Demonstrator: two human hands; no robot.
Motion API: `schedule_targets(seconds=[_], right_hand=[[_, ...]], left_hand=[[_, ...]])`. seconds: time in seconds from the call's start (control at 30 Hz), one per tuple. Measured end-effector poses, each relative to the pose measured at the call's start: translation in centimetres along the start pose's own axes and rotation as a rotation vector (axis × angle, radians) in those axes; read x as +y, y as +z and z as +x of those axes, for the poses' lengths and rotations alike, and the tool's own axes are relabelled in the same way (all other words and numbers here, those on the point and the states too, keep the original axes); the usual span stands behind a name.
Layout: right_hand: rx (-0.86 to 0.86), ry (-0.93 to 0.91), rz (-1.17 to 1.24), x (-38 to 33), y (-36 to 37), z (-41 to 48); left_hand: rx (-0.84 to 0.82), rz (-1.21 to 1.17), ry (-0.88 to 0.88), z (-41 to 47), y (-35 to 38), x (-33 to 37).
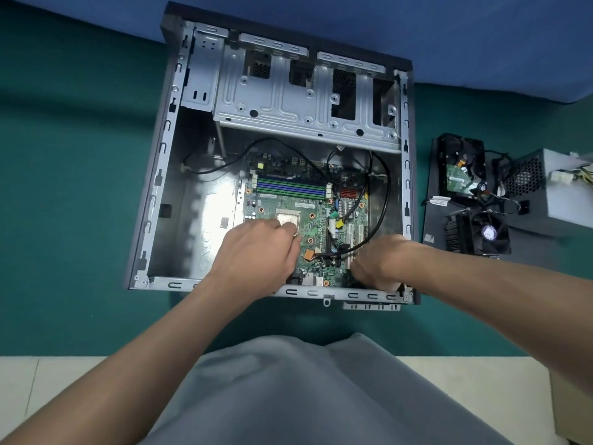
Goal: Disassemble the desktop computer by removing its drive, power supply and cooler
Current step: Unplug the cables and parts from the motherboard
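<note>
Fingers [290, 244] of the left hand [256, 255] are bent and pressed together, their tips at the near edge of the bare processor [287, 218] in its socket. Whether they pinch anything cannot be told. Those of the right hand [378, 261] curl downward behind the knuckles, near the white expansion slots [353, 232] at the near right corner of the motherboard [314, 216]. Their state and what they touch cannot be told.

Both hands reach over the near wall of the open computer case [160, 187], which lies flat on the green tabletop [80, 187]. Blue and green memory modules [292, 187] sit across the far part of the motherboard. A black cable [382, 194] loops down its right side toward the right hand. At the far end of the case stands the metal drive cage [288, 101].

The task's three parts lie outside the case, to its right. The drive [462, 175] rests circuit side up on a dark panel [433, 220]. The cooler [481, 234], fan and finned block, sits on the same panel, nearer the person. The grey power supply [558, 194] lies just beside both, at the picture's right edge, its wires trailing between them.

A blue cloth [481, 33] covers the far side of the tabletop.
</note>
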State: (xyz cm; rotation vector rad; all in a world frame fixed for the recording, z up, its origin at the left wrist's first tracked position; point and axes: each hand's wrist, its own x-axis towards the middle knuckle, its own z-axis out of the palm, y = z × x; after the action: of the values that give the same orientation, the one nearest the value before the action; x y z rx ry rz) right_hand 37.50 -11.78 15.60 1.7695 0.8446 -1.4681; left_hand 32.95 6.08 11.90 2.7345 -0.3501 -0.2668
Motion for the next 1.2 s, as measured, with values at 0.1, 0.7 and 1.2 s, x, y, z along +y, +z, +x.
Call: schedule_targets(seconds=[0.1,0.7,1.2], right_hand=[[0.024,0.03,0.064,0.1,0.1,0.5],[0.027,0.039,0.149,0.0,-0.1,1.0],[0.212,0.039,-0.171,1.0,0.4,0.0]], left_hand=[[-0.008,-0.046,-0.004,0.1,0.1,-0.3],[-0.128,-0.127,-0.015,0.7,0.2,-0.7],[-0.831,-0.267,0.294,8.6,4.2,4.2]])
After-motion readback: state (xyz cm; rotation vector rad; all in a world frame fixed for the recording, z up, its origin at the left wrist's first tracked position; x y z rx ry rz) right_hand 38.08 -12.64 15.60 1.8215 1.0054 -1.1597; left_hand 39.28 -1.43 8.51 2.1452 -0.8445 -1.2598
